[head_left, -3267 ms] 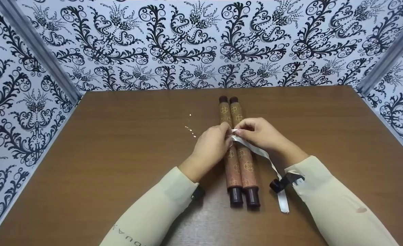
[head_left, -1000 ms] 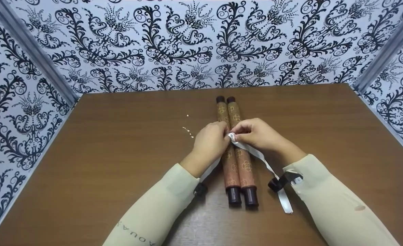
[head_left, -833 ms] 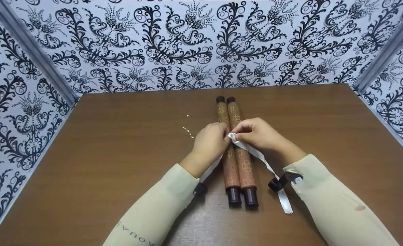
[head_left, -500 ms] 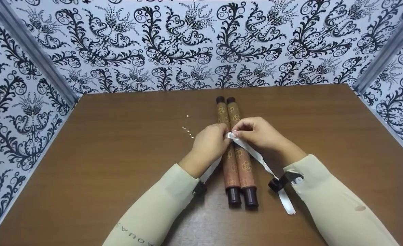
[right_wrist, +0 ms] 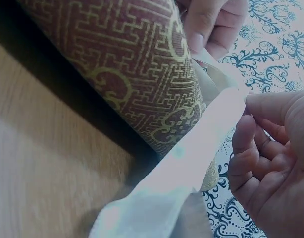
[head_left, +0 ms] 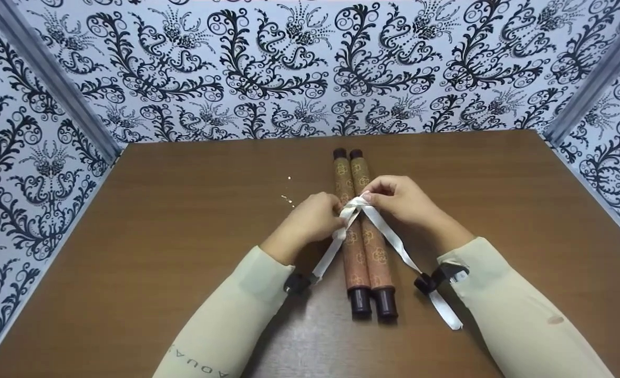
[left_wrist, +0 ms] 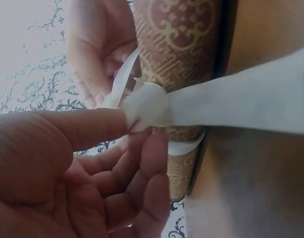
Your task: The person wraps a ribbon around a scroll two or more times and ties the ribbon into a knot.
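Two rolled scrolls in patterned brown-gold cloth point(head_left: 378, 252) with dark end knobs lie side by side on the table. A white ribbon point(head_left: 391, 236) runs around their middle, looped and crossed on top, with a tail hanging to each side. My left hand point(head_left: 312, 220) pinches a loop of the ribbon between thumb and fingers on the left; the left wrist view shows this ribbon point(left_wrist: 149, 104) at the thumb tip. My right hand point(head_left: 407, 202) pinches the ribbon near the crossing, and the right wrist view shows the ribbon point(right_wrist: 191, 148) running down from the fingertips.
The brown wooden table point(head_left: 194, 210) extends around the scrolls. Small white specks point(head_left: 288, 199) lie left of them. Patterned panels point(head_left: 289, 68) stand behind and at both sides. A black wrist camera point(head_left: 426, 283) sits close to the right ribbon tail.
My left hand has shifted left and down, spreading the ribbon into a visible loop. My right hand has risen slightly with its part. The right tail's end has slid a little to the right.
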Demonstrator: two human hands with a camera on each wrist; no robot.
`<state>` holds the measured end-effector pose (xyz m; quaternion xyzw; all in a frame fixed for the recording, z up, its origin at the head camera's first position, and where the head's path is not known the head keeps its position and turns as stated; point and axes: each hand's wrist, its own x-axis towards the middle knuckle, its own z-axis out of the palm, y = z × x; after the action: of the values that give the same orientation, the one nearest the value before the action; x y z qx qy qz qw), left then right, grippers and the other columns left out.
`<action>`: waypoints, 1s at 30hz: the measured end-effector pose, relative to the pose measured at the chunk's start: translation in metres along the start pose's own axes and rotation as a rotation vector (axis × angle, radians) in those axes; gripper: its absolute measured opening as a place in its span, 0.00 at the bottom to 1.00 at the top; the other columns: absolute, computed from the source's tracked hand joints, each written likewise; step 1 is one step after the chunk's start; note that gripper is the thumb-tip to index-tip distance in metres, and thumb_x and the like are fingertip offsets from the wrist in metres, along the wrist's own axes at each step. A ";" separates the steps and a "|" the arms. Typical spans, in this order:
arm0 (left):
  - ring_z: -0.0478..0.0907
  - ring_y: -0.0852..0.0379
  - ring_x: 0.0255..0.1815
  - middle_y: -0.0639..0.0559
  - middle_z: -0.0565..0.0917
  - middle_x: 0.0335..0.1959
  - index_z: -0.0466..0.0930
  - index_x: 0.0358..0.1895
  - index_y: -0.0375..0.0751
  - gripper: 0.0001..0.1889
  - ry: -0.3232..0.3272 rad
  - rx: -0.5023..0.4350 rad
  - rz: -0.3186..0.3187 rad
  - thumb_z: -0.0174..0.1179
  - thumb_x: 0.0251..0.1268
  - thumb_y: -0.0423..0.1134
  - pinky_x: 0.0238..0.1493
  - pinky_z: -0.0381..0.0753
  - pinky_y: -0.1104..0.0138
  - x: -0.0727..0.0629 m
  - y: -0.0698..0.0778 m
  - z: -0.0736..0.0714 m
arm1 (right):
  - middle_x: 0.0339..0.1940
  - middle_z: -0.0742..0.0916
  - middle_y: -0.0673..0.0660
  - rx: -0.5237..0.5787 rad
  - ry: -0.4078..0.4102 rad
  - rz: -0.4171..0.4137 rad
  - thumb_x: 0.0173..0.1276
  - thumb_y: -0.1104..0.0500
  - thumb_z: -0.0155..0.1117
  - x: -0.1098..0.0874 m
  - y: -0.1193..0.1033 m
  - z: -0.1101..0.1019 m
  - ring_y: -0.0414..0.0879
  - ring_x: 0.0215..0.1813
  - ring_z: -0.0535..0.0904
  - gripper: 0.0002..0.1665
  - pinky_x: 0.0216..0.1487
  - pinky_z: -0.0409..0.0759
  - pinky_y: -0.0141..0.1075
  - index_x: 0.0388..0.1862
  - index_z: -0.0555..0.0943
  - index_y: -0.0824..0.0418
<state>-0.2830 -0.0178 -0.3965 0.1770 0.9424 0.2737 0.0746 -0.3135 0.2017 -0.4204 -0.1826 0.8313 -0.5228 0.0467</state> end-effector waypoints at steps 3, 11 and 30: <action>0.73 0.57 0.27 0.56 0.79 0.24 0.86 0.31 0.39 0.06 -0.017 0.009 0.024 0.65 0.67 0.36 0.31 0.71 0.67 -0.002 -0.001 -0.006 | 0.37 0.88 0.52 0.030 0.011 0.017 0.71 0.62 0.69 0.000 0.000 -0.001 0.39 0.39 0.82 0.11 0.42 0.80 0.27 0.45 0.86 0.70; 0.75 0.55 0.30 0.54 0.80 0.26 0.86 0.32 0.40 0.07 0.015 -0.023 0.013 0.63 0.70 0.35 0.33 0.74 0.65 -0.005 -0.003 -0.014 | 0.31 0.86 0.46 0.131 0.010 0.080 0.72 0.60 0.69 0.002 0.005 -0.005 0.42 0.34 0.79 0.12 0.36 0.80 0.31 0.47 0.85 0.68; 0.76 0.53 0.34 0.52 0.83 0.30 0.87 0.39 0.38 0.07 0.052 -0.018 -0.022 0.60 0.72 0.35 0.39 0.76 0.62 -0.001 -0.009 -0.019 | 0.25 0.83 0.48 0.288 0.050 0.171 0.74 0.60 0.67 0.003 0.015 -0.023 0.38 0.27 0.75 0.01 0.28 0.73 0.29 0.40 0.85 0.55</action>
<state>-0.2892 -0.0346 -0.3853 0.1587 0.9434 0.2860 0.0547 -0.3265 0.2265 -0.4231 -0.0894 0.7612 -0.6350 0.0961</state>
